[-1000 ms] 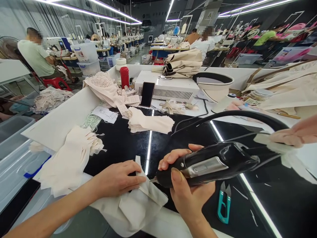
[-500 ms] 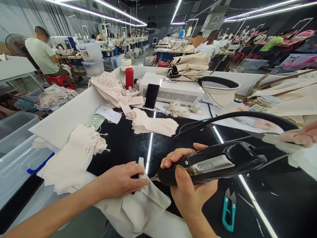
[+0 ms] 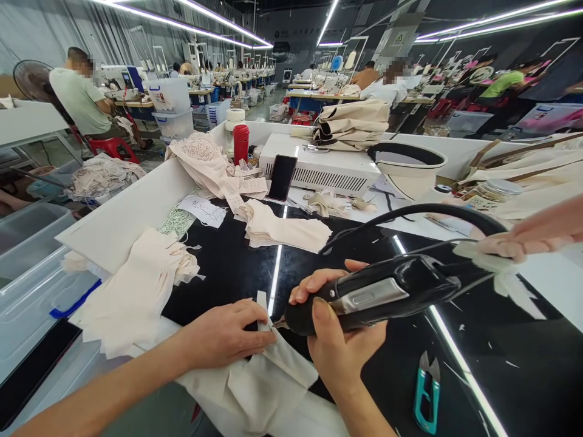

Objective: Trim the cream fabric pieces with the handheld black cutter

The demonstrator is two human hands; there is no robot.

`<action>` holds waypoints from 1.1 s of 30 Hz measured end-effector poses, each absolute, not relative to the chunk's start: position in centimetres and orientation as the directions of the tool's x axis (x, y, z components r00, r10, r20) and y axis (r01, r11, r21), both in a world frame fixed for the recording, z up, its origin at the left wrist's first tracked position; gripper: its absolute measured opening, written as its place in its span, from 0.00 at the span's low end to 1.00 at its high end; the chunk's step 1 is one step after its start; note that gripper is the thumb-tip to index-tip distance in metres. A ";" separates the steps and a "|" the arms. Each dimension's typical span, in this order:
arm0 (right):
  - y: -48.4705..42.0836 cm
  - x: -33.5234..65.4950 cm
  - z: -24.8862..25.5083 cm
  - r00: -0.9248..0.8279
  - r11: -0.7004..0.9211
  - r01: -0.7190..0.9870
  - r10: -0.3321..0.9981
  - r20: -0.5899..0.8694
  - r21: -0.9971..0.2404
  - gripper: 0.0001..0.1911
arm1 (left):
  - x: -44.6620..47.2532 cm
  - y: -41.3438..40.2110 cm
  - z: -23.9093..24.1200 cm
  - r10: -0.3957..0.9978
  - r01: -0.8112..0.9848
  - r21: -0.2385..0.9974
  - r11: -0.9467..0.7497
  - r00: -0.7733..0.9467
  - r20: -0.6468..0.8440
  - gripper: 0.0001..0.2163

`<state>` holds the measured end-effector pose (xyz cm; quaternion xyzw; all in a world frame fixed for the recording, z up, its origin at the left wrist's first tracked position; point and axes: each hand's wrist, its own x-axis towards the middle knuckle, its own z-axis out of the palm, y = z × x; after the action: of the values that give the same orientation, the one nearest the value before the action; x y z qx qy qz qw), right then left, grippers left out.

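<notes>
- Right hand [image 3: 339,340]: fingers were wrapped firmly round a black handheld tool [image 3: 380,273], thumb laid along its near side, by the end of a silver lever [image 3: 368,295].
- Tool position: tilted in the right fingers, rear end rising to the right. Its narrow metal tip [image 3: 280,323] pointed left, just beside the left fingertips. Contact between tip and cloth could not be told.
- Left hand [image 3: 232,337]: fingers were bent over a piece of pale fabric [image 3: 268,388], bearing on it. Thumb hidden; whether the cloth was pinched could not be told.
- Pale fabric: lay under the left fingers and fell in loose folds toward the wearer. A narrow strip end stood out just beyond the index finger, above the dark top of the bench [image 3: 223,276].
- Co-worker's hand [image 3: 537,233]: right of and beyond the right fingers, holding a cloth scrap [image 3: 519,282] at the black cable [image 3: 410,209] behind the tool.
- Teal-handled snips [image 3: 435,394]: on the bench, right of the right hand and nearer the wearer, blades pointing away.
- Stack of cream strips [image 3: 286,226]: beyond both sets of fingers, roughly between them.
- Heap of cream pieces [image 3: 132,291]: left of the left fingers, near the forearm.
- Phone [image 3: 282,177]: propped at a tilt, farther from the fingers than the stack.
- Red bottle [image 3: 240,144]: beyond the left fingers, farther still, left of the phone.
</notes>
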<state>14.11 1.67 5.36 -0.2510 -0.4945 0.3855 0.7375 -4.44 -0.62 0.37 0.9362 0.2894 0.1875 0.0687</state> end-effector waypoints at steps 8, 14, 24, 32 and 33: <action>2.2 13.7 5.5 0.239 0.586 -0.336 0.810 0.535 -0.737 0.21 | -4.3 -0.5 0.0 0.557 0.513 0.217 -0.830 0.752 0.353 0.10; 2.3 13.4 5.4 0.226 0.574 -0.315 0.819 0.527 -0.756 0.21 | -4.3 -0.6 0.0 0.557 0.514 0.217 -0.830 0.748 0.360 0.10; 2.7 12.9 5.3 0.245 0.584 -0.316 0.812 0.530 -0.748 0.24 | -4.4 -0.5 -0.3 0.557 0.500 0.245 -0.830 0.749 0.358 0.11; 2.8 12.9 6.1 0.202 0.562 -0.238 0.826 0.526 -0.792 0.17 | -5.2 -0.5 -0.2 0.572 0.495 0.291 -0.819 0.745 0.342 0.13; 2.9 13.4 6.4 0.203 0.564 -0.225 0.825 0.527 -0.795 0.17 | -5.3 -0.4 -0.2 0.578 0.496 0.301 -0.814 0.742 0.341 0.13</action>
<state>13.38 2.87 6.35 -0.2912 -0.5148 0.3653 0.7188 -5.28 -0.45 -0.15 0.9283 0.2891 0.2134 0.0959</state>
